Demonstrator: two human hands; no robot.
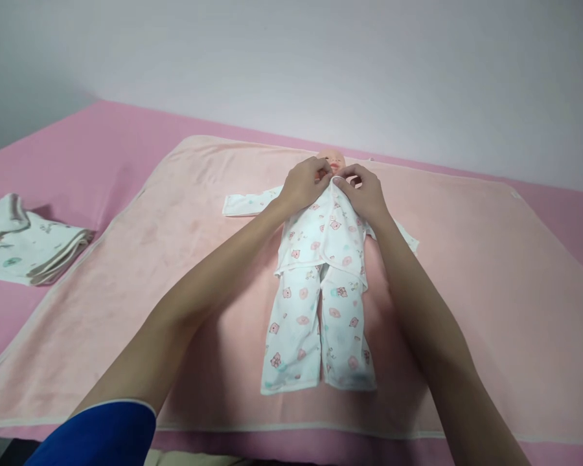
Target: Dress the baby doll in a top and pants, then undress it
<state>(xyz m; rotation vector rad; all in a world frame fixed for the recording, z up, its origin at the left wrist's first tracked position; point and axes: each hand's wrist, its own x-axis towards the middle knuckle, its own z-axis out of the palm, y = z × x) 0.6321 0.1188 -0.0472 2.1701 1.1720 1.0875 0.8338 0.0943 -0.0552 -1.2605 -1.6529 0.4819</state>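
Observation:
A baby doll [334,157] lies on its back, its head at the far side and partly hidden by my hands. It wears a white baby shirt [315,238] printed with small pink animals, and matching trousers [298,330] are on its legs. At the shirt's neckline, just below the doll's chin, my left hand [305,181] pinches the cloth. My right hand [362,189] grips the collar edge from the other side, close to the left. One shirt sleeve [247,204] stretches out flat to the left; the other shows partly behind my right forearm.
Under the doll spreads a peach blanket [175,259] with a pale border, over a pink sheet [111,142]. Folded white printed cloth [34,246] lies at the left. A plain pale wall [320,71] rises behind the bed.

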